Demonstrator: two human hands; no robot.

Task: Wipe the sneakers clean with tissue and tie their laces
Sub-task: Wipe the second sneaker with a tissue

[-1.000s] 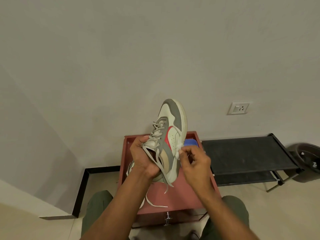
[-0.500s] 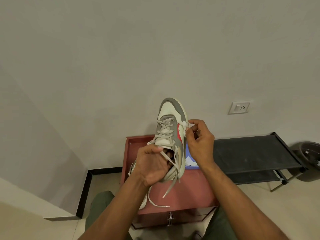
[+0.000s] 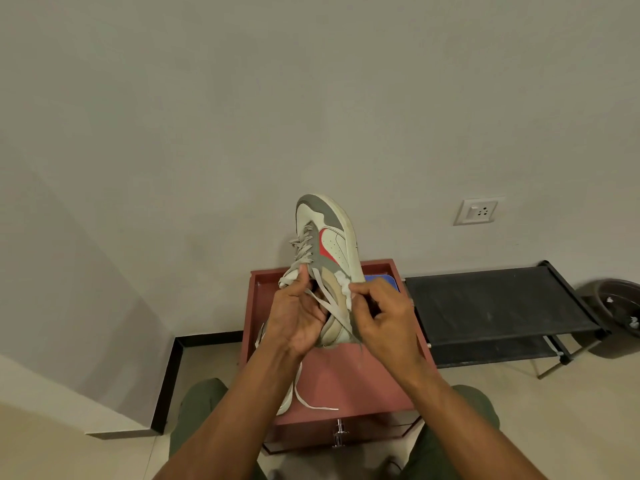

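A white and grey sneaker with a red mark is held up in the air, toe pointing up, above a red cabinet. My left hand grips it at the collar and tongue, thumb on the laces. My right hand pinches a small white tissue and presses it against the sneaker's side near the heel. Loose laces hang down between my hands. A second sneaker lies on the cabinet, mostly hidden behind my left forearm, one lace trailing out.
The red cabinet with a drawer handle stands in front of my knees. A blue pack lies at its back. A black shoe rack stands to the right, with a dark bin beyond. A wall socket is above.
My right hand with the tissue has moved down from the sneaker's upper side to near the heel. The sneaker has turned a little, showing more of its side.
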